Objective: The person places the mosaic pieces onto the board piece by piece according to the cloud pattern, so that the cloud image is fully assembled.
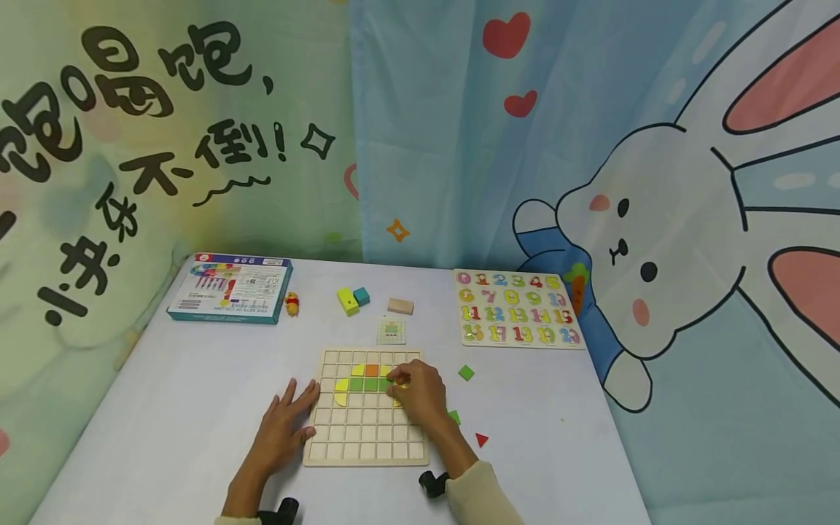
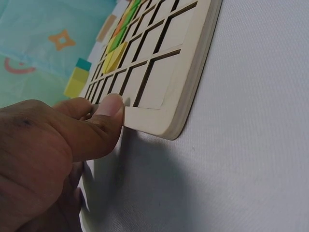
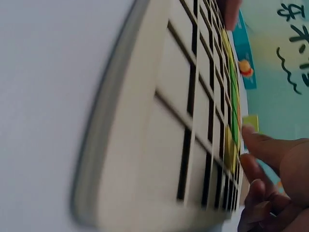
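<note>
A wooden grid board (image 1: 367, 452) lies on the white table, with yellow, green and orange pieces in several upper cells. My left hand (image 1: 284, 430) touches the board's left edge, its fingers spread. In the left wrist view, the thumb (image 2: 112, 105) rests on the board's rim. Over the upper right cells, my right hand (image 1: 420, 394) has its fingertips down at the pieces. The right wrist view shows its thumb (image 3: 258, 140) and index finger apart beside a yellow piece (image 3: 229, 150), with nothing visible between them. In the head view the hand partly covers the pieces there.
Right of the board lie a green square (image 1: 466, 372), a partly hidden green piece (image 1: 454, 417) and a red triangle (image 1: 482, 440). Behind it are a pattern card (image 1: 391, 330), coloured blocks (image 1: 348, 301), a wooden block (image 1: 400, 305), a number board (image 1: 518, 341), a box (image 1: 226, 292) and a figurine (image 1: 292, 304).
</note>
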Tool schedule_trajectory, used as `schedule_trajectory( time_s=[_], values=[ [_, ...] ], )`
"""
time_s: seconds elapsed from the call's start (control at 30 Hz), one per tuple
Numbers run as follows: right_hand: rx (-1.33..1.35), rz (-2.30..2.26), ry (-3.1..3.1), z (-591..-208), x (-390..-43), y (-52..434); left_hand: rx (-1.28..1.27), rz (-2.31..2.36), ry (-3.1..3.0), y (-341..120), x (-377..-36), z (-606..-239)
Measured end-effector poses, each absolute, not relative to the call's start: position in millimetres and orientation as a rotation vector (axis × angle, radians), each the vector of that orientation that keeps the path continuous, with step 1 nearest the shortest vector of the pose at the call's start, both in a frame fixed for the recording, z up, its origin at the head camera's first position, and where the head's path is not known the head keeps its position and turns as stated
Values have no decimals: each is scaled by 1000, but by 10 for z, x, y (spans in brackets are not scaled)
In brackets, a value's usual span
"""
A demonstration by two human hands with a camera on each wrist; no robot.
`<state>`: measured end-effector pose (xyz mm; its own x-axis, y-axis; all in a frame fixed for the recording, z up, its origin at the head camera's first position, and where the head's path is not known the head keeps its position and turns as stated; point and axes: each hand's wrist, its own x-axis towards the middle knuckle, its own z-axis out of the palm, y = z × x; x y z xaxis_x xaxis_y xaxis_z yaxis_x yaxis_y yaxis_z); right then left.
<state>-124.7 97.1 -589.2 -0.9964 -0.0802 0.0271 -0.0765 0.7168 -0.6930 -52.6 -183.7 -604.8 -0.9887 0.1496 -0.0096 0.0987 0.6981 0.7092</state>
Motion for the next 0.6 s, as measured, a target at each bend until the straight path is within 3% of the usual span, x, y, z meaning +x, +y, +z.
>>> schedule_trajectory(
  time_s=[0.6],
  values=[
    [462, -1080, 3037, -5961, -1460, 2004, 177, 1137, 2803, -1836, -545, -6068]
  ],
)
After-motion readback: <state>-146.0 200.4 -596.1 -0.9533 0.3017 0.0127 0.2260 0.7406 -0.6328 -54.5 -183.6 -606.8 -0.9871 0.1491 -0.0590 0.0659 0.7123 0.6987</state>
